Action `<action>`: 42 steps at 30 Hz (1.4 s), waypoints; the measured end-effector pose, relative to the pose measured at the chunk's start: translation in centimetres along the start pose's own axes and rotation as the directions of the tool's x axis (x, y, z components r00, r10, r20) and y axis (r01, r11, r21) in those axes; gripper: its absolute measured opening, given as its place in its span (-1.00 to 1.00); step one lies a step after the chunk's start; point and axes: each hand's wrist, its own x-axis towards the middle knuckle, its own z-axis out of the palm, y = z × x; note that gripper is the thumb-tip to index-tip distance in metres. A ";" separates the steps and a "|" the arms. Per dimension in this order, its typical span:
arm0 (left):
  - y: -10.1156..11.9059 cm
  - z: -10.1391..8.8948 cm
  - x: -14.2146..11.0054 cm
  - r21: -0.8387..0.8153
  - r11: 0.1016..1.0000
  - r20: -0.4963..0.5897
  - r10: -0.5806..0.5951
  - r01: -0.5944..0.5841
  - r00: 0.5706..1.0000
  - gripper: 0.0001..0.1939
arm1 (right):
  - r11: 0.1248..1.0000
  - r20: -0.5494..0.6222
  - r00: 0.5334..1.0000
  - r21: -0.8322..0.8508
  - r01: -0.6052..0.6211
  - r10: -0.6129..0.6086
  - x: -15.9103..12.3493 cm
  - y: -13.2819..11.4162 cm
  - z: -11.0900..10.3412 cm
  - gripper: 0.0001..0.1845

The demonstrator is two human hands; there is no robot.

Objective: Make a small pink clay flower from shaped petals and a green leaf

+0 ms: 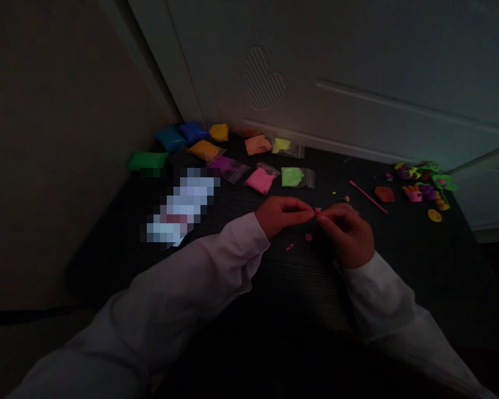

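My left hand [280,216] and my right hand [351,233] meet fingertip to fingertip above the dark table. Between them is a small pink modelling clay piece [317,210], pinched by both, its shape partly hidden by the fingers. On the tabletop just below lies a flat pink clay disc [308,237], with tiny pink clay bits [290,247] to its left. Beyond my right hand rests a small pink and green clay piece [346,198]. A thin pink modelling tool [368,196] lies slanted to the right of it.
Several bags of coloured clay line the back, among them a pink bag [261,178] and a light green bag [293,177]. A blurred pale rectangle [183,208] lies at left. Finished-looking clay figures [426,185] cluster at right, near a red-brown clay lump [385,194]. A white panel [357,72] stands behind.
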 end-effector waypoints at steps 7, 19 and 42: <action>-0.5 0.0 0.3 -0.204 0.970 0.080 -0.122 0.136 0.989 -0.79 | 0.956 -0.079 0.972 -0.216 0.201 -0.222 -0.2 -0.4 -0.3 -0.95; 0.0 0.2 0.1 -0.327 0.925 0.063 -0.182 0.192 0.981 -0.78 | 0.873 0.020 0.941 -0.366 0.322 -0.339 -0.3 0.1 -0.4 -0.84; -0.1 -0.1 0.2 -0.041 0.999 -0.059 -0.035 0.033 0.998 -0.78 | 0.938 -0.008 0.977 -0.283 0.200 -0.211 -0.4 -0.9 -0.6 -0.80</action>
